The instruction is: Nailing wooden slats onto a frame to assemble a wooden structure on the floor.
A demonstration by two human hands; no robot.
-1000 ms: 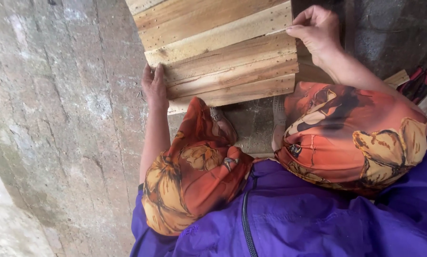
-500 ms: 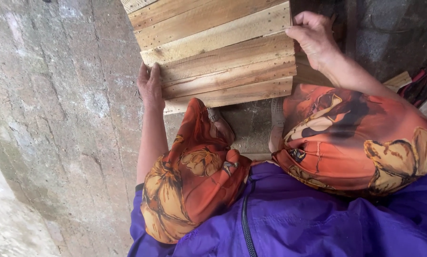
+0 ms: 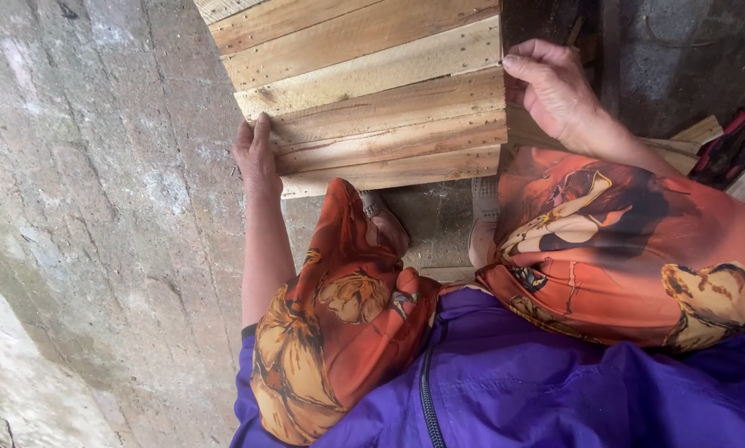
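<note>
Gripping a slatted wooden panel [image 3: 372, 91], slats running left-right.

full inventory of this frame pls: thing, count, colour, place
wooden slat panel: 1, pale brown planks nailed side by side, top centre, held at both side edges
concrete floor: 1, grey, stained, left half
wood offcuts: a few, pale, right edge
shoes: 2, light-coloured, below the panel
trousers: 1 pair, orange patterned, centre and right
jacket: 1, purple, zipped, bottom
left hand: grip on panel's left edge
right hand: grip on panel's right edge
</note>
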